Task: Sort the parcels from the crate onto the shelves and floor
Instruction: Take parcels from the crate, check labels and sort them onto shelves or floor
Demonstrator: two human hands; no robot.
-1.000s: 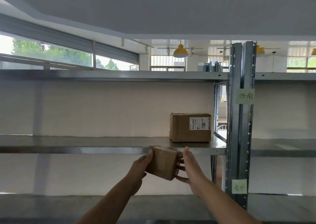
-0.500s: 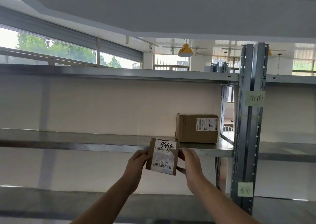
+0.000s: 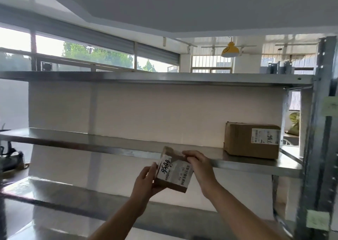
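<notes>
Head: brown box (image 3: 252,142) on middle shelf (image 3: 91,139)

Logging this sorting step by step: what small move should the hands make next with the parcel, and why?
Probably lift the small parcel onto the middle shelf, left of the larger box: left hand and right hand grip it at that shelf's front edge, and the shelf there is bare.

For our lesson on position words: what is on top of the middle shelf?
One labelled brown box stands at the shelf's right end. The parcel, gripped by the left hand and right hand, hides part of its front edge.
</notes>
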